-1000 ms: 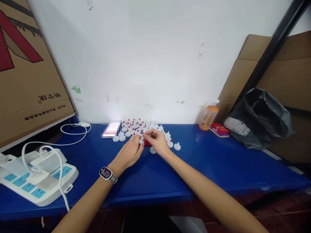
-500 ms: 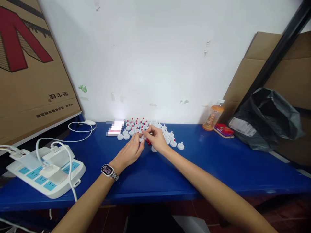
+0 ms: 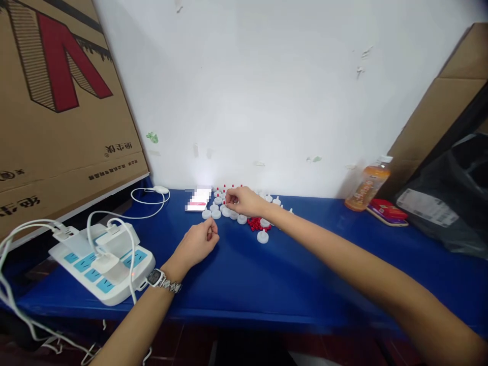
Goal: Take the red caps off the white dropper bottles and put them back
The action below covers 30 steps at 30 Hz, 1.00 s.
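Note:
My left hand [image 3: 199,241] rests just above the blue table, its fingers curled into a loose fist, and no object shows in it. In front of it stand white nozzle caps [image 3: 216,214]. My right hand [image 3: 246,201] reaches over the group of caps with thumb and fingers pinched together; what they hold, if anything, is hidden. Several caps behind it carry small red tips [image 3: 233,186]. Under the right wrist lies a pile of loose red tips [image 3: 256,223]. One bare white cap [image 3: 263,237] stands nearer to me, in front of the pile.
A phone [image 3: 199,199] with a lit, blurred screen lies left of the caps. A white power strip [image 3: 110,272] with plugs and cables fills the table's left. Right are an orange drink bottle [image 3: 368,185], a red packet on a phone [image 3: 387,209] and a dark plastic bag [image 3: 450,198].
My hands were together over a white cap and have parted. The left has drawn back toward me; the right has moved away over the caps, uncovering the red pile. The view has turned left.

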Each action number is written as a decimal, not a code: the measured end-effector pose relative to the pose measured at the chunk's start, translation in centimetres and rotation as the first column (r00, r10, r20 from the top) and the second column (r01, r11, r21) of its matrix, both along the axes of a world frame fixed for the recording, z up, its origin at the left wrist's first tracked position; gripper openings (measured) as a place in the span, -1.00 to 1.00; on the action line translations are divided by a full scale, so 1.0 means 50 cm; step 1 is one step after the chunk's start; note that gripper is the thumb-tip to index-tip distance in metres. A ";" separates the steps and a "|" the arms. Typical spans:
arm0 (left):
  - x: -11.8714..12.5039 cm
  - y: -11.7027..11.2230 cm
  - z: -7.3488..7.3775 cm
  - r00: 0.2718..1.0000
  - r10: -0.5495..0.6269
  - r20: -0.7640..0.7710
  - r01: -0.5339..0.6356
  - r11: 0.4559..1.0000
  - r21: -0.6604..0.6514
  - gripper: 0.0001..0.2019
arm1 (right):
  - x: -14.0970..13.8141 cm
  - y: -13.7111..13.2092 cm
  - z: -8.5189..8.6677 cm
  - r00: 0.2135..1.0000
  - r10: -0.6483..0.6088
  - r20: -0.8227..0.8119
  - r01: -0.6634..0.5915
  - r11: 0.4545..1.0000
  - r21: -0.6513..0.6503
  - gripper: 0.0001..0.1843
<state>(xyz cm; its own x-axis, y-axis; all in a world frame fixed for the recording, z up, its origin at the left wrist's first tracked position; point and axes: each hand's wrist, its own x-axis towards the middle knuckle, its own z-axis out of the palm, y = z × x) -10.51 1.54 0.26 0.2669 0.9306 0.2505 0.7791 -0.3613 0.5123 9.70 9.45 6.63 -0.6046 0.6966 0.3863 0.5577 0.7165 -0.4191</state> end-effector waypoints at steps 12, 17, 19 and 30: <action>0.006 -0.008 0.006 0.995 0.037 -0.090 -0.036 0.999 0.011 -0.93 | -0.035 0.030 -0.016 0.980 0.000 0.197 -0.014 0.998 0.067 -0.88; 0.006 -0.007 0.004 0.992 0.054 -0.117 -0.054 0.999 0.008 -0.95 | -0.039 0.035 -0.022 0.971 0.000 0.238 -0.013 0.998 0.055 -0.90; 0.007 -0.007 0.003 0.990 0.059 -0.126 -0.059 0.998 0.001 -0.95 | -0.037 0.036 -0.021 0.958 -0.030 0.285 0.013 0.998 0.061 -0.90; 0.000 -0.005 0.004 0.995 0.061 -0.080 -0.062 0.998 -0.015 -0.95 | -0.102 0.031 -0.028 0.936 -0.092 0.339 0.021 0.978 0.205 -0.85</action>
